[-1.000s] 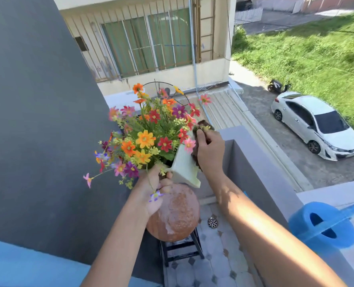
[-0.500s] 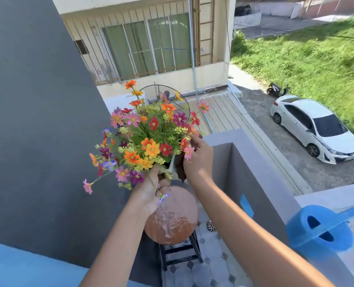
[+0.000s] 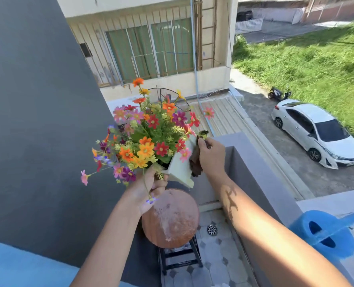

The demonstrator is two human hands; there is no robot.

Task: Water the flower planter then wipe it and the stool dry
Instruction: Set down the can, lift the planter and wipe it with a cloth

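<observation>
My left hand (image 3: 149, 189) grips the near corner of a white flower planter (image 3: 181, 169), holding it tilted in the air above the stool. Colourful flowers (image 3: 149, 139) fill the planter and lean to the left. A dark brown cloth (image 3: 195, 162) is pressed against the planter's right side by my right hand (image 3: 212, 155), which is closed on it. Directly below, the round brown stool seat (image 3: 171, 218) shows wet, whitish patches and stands on a black frame (image 3: 180, 257).
A blue watering can (image 3: 323, 235) rests on the grey parapet ledge (image 3: 254, 162) at the right. A dark grey wall (image 3: 33, 121) closes the left side. The tiled balcony floor has a drain (image 3: 212, 229). Far below are a white car and grass.
The planter has tilted so its white side shows again, and my right hand with the cloth has shifted along that side. My left hand keeps its grip at the near corner.
</observation>
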